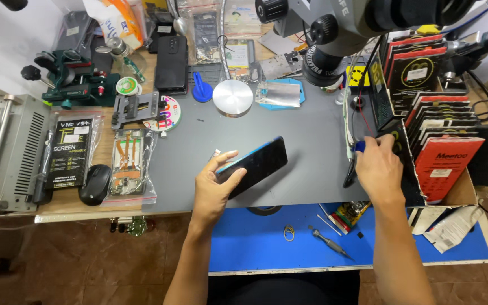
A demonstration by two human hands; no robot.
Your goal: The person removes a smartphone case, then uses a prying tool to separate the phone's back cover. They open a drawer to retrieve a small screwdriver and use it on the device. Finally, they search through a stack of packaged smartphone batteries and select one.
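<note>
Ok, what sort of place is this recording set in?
Most likely a phone repair bench. The left hand holds a dark slab-shaped smartphone over a grey work mat, a grey stereo microscope hangs above, and the right hand reaches a blue-handled tool beside a cardboard rack of red-and-black boxed parts.

Lighting is bright and even, from overhead. Shadows are soft and short — one lies under the phone (253, 165) on the grey mat (300, 130). Mild glare marks the round metal disc (232, 97). The microscope (345, 28), near the lens, is blurred. Edges bow slightly — wide-angle distortion.
</note>
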